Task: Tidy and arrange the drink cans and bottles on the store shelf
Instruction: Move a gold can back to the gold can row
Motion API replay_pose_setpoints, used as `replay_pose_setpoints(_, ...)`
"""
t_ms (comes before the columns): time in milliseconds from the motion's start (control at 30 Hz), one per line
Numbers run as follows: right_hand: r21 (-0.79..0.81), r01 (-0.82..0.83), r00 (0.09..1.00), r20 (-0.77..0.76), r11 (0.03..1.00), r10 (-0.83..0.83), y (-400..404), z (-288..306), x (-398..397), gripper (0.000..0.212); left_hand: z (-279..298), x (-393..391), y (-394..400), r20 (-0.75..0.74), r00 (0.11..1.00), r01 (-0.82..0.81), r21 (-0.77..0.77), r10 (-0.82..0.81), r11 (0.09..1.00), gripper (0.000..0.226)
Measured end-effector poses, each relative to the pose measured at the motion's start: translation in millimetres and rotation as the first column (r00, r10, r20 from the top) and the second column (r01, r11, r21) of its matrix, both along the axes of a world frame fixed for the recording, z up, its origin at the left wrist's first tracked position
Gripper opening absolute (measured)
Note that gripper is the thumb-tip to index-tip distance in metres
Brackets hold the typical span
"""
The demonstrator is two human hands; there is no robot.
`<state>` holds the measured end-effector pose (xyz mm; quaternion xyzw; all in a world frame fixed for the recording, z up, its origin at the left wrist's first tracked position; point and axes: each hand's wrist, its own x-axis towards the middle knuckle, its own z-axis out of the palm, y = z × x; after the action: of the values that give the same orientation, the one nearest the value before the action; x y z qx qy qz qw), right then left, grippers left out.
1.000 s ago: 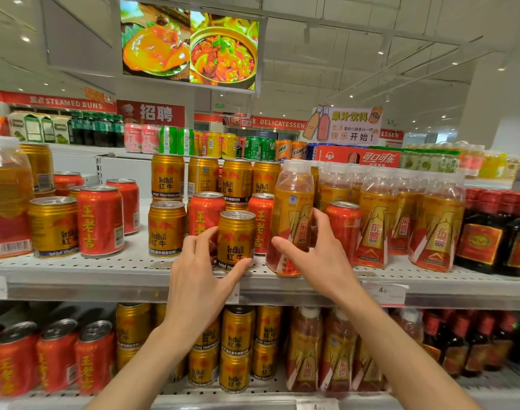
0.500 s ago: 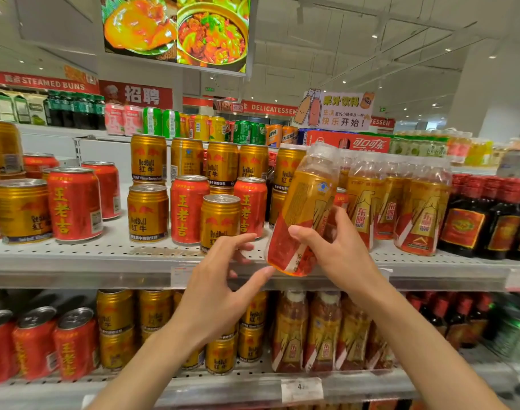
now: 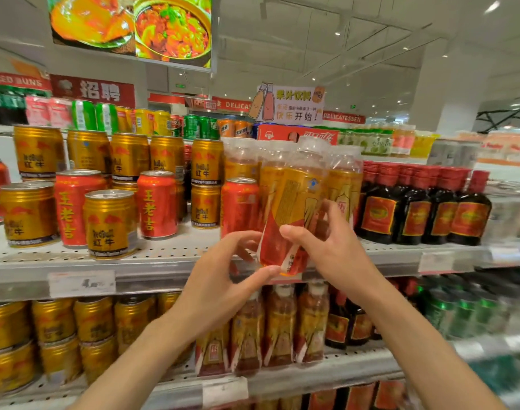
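A food screen (image 3: 131, 28) hangs from the ceiling; a juice sign (image 3: 288, 103) stands atop the shelving; a white price tag (image 3: 82, 283) marks the shelf's front edge.

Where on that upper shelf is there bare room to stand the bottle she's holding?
Bare shelf shows along the front edge, between the front gold can and the red can. To the right, the orange bottles and dark bottles stand crowded.

A shop: drink-stocked shelves (image 3: 164, 264) (price tags (image 3: 82, 283), "DELICATESSEN" sign (image 3: 344, 117)).
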<state>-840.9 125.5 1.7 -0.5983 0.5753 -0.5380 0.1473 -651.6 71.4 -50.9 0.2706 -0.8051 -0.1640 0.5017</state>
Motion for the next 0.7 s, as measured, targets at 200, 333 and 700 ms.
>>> replay_pose_setpoints(200, 0.005, 0.026, 1.000, -0.016, 1.000, -0.026, -6.8, 7.8, -43.2, 0.081, 5.4, -45.1, -8.5, 0.073, 0.997, -0.033, -0.040, 0.036, 0.999, 0.054)
replay_pose_setpoints(333, 0.009, 0.044, 0.999, -0.019, 0.999, -0.044, -16.8, 7.2, -54.2, 0.096, 6.0, -57.9, -17.6, 0.178, 0.977, -0.097, -0.103, 0.114, 0.990, 0.060)
replay_pose_setpoints(700, -0.086, 0.208, 0.951, -0.214, 0.974, -0.222, -29.4, -7.2, -44.4, 0.099, 10.2, -15.8, -29.5, -0.014, 0.934, -0.353, -0.198, 0.358, 0.914, 0.020)
